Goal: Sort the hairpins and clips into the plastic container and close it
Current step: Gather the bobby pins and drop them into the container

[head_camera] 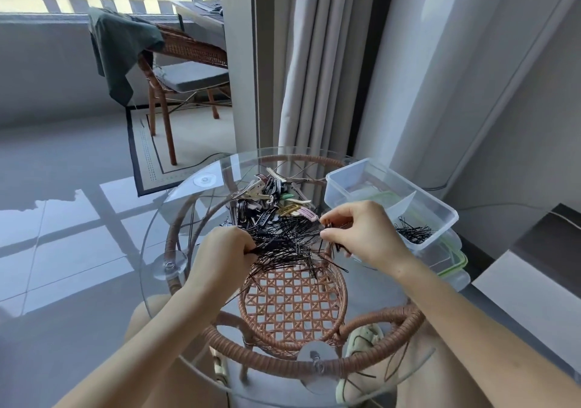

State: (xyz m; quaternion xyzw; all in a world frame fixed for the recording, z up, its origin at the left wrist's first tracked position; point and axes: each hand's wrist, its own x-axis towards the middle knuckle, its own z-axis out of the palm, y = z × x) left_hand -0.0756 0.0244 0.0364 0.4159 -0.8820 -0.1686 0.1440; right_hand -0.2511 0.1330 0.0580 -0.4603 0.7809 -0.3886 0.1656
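Observation:
A tangled pile of thin black hairpins [289, 244] lies mid-table, with a heap of coloured clips [270, 200] just behind it. My left hand [224, 250] is closed on a bunch of hairpins at the pile's left edge. At the right edge my right hand [358, 231] pinches a few hairpins between thumb and fingers. To the right stands the clear plastic container [355, 176], split by a divider; its near compartment holds several black hairpins [415, 233]. The green-edged lid [456, 263] lies under the container.
The round glass table [176, 206] rests on a wicker frame with a woven shelf [292, 300] below. A curtain [317, 61] hangs behind it. A wicker chair [185, 61] draped with green cloth stands far left. A white ledge [515, 288] is at right.

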